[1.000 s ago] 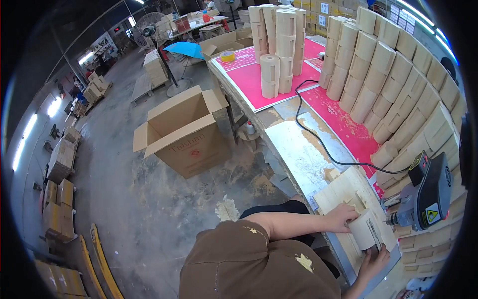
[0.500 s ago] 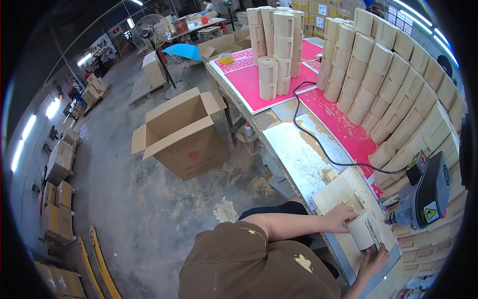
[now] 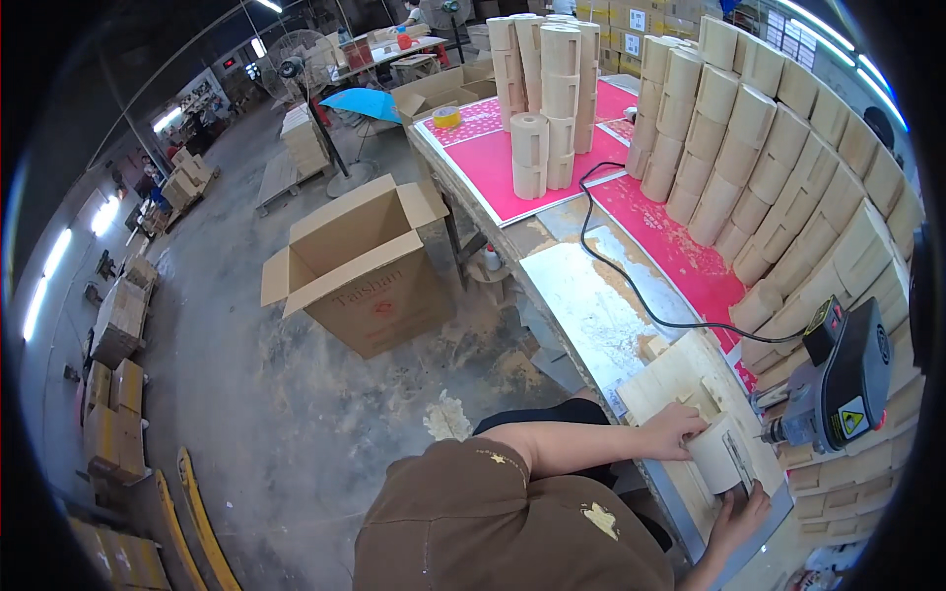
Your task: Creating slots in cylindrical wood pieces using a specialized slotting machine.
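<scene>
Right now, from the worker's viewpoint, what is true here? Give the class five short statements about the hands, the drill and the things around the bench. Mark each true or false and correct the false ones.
1. The left hand and the right hand both touch one pale wooden cylinder. True.
2. The drill chuck is to the left of that cylinder. False: it is to the right.
3. The large cardboard box beside the pink-covered table stands with its top open. True.
4. The yellow tape roll is inside that box. False: it lies on the pink-covered table.
5. The umbrella is blue. True.
</scene>
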Demonstrator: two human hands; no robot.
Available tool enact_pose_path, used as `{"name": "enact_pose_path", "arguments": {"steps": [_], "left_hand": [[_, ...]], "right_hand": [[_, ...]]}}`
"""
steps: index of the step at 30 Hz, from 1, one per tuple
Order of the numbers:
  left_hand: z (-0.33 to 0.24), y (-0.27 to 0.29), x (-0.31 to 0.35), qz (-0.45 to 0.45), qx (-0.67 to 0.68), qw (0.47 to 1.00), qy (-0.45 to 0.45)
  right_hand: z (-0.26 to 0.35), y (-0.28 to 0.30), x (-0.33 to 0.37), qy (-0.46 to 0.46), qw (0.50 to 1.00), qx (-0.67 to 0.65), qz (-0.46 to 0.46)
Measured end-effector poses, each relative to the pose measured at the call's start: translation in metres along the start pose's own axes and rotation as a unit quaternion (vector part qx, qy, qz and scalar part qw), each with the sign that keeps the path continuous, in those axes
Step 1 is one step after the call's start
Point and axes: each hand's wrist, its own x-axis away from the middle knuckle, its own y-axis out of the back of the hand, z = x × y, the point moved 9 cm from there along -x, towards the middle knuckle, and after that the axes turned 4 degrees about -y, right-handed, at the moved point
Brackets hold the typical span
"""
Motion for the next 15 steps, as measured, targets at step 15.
{"name": "enact_pose_path", "arguments": {"steps": [15], "left_hand": [[0.0001, -0.0004, 0.0000, 0.006, 0.002, 1.000, 0.001]], "right_hand": [[0.0019, 0.0017, -0.0008, -0.014, 1.000, -0.002, 0.003]]}}
